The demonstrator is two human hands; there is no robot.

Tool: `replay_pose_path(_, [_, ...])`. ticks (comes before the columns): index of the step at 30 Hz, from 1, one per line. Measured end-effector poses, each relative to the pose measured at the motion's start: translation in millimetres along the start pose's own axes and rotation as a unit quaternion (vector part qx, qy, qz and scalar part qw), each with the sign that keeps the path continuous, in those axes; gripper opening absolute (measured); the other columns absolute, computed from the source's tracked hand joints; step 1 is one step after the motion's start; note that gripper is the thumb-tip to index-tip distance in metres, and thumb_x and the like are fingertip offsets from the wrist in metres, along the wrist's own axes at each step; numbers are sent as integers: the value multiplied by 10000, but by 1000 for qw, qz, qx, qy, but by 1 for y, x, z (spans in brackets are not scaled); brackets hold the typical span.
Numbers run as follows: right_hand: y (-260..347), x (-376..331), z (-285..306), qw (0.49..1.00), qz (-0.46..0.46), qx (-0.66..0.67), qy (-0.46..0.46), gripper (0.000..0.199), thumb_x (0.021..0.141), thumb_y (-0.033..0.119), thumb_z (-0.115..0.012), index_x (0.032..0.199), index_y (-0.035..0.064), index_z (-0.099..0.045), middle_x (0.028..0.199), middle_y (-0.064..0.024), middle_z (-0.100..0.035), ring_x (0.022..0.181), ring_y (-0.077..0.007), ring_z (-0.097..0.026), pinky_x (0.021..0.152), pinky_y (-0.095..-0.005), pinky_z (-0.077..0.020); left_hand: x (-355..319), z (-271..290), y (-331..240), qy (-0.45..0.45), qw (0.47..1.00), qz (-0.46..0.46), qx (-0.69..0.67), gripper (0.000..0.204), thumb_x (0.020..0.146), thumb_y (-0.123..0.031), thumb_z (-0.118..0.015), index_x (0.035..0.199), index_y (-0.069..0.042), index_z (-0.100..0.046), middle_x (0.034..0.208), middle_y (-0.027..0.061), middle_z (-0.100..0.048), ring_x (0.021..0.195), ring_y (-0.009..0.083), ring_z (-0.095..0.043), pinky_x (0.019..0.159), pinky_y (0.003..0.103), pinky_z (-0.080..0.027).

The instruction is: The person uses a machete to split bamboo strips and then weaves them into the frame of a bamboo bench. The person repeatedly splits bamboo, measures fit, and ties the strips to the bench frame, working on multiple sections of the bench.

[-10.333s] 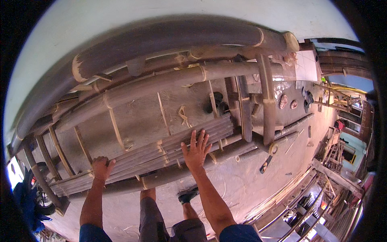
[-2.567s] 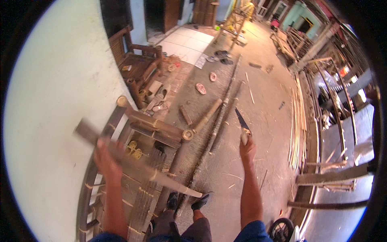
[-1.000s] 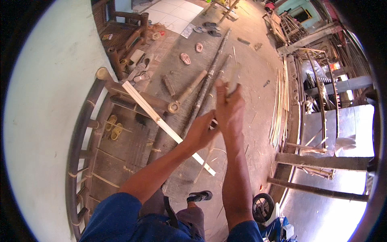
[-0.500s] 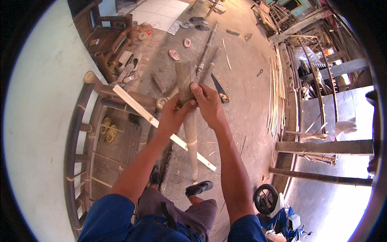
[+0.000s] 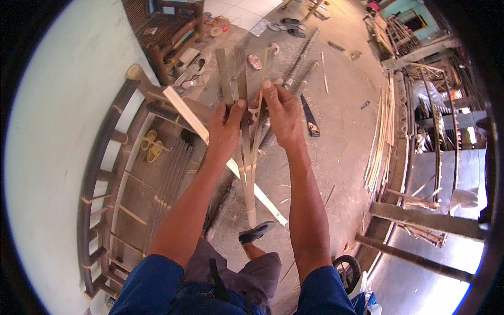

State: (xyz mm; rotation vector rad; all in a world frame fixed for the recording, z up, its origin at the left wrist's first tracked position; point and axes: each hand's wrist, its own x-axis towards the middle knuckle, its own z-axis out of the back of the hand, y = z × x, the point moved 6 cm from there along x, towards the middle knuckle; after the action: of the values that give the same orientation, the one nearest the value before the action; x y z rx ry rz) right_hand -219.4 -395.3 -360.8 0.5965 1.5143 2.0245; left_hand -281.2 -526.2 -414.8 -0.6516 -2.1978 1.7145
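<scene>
Holds brown bamboo strips (image 5: 250, 207) up in front of the body, fanned into a narrow V with the long axis running away from the feet. Pinches the left pair (image 5: 224, 73) in the left hand (image 5: 227, 126), with thumb across the near face and fingers curled behind. Pinches the thin right strip (image 5: 265, 65) in the right hand (image 5: 285, 115), with thumb laid up along it and fingers bent round the back, tips partly hidden. Between the hands, an open gap, widest at the far ends. Below and between the wrists, the meeting point of the V, slightly nearer the left in this view; perhaps joined there, though too small to tell.

Beneath the V, a pale strip (image 5: 186, 112) slanting across from the bench end, passing behind the left forearm. Underfoot, a gray-brown floor (image 5: 336, 157) strewn with shavings. To the right of the right hand, a saw (image 5: 310, 116) lying flat; beyond, long poles (image 5: 303, 55). To the left, a bamboo bench (image 5: 94, 173) against a pale wall (image 5: 58, 131), with yellow sandals (image 5: 155, 152) within its frame. Farther right, thin pale slats (image 5: 381, 134) in a loose sheaf. Upper left, a dark chair (image 5: 157, 39) beside white tiles (image 5: 244, 13).
</scene>
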Motion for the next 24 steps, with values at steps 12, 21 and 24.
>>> replay_pose_path(12, [-42, -1, -14, 952, -22, 258, 161, 495, 1052, 491, -418, 787, 82, -508, 618, 1, -444, 501, -98, -384, 465, -263, -329, -42, -4, 13, -117, 988, -61, -85, 400, 987, -449, -597, 903, -60, -558, 726, 9, -545, 628, 99, -523, 568, 263, -450])
replay_pose_path(21, [-82, 3, 200, 933, -86, 318, -144, 512, 1028, 586, -376, 762, 153, -438, 613, 40, -324, 485, -89, -280, 451, -260, -252, -79, 90, 2, -123, 979, -69, -149, 480, 972, -548, -561, 889, -78, -515, 709, 41, -512, 623, 143, -504, 557, 304, -437])
replay_pose_path(24, [-63, 15, 131, 964, -97, 240, -69, 517, 1031, 566, -408, 768, 124, -462, 622, 40, -316, 507, -91, -280, 476, -260, -283, -73, 56, 5, -99, 981, -69, -154, 464, 977, -531, -566, 890, -77, -523, 722, 50, -531, 631, 142, -513, 562, 304, -438])
